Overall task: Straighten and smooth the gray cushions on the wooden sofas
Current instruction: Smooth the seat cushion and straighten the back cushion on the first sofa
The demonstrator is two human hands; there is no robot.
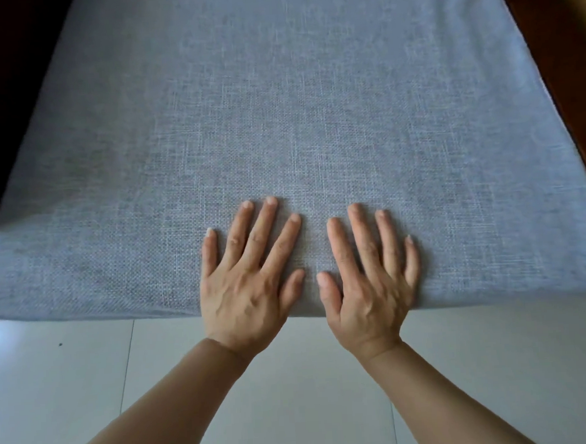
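**Inspector:** Nearest, pale floor tiles (89, 388). Above them, the left hand (244, 293) and right hand (368, 292) lie flat, fingers spread, on the front edge of the gray cushion (277, 102). Neither grasps anything.

**Clerk:** Where does the cushion sit?

**Inspector:** On the seat, running back between dark wood; a strip of frame (563, 68) shows at right.

**Clerk:** Risks?

**Inspector:** In my judgement, an uneven forward push could skew the cushion against the frame. Heavy palms could drag the cover and bunch fabric ahead.
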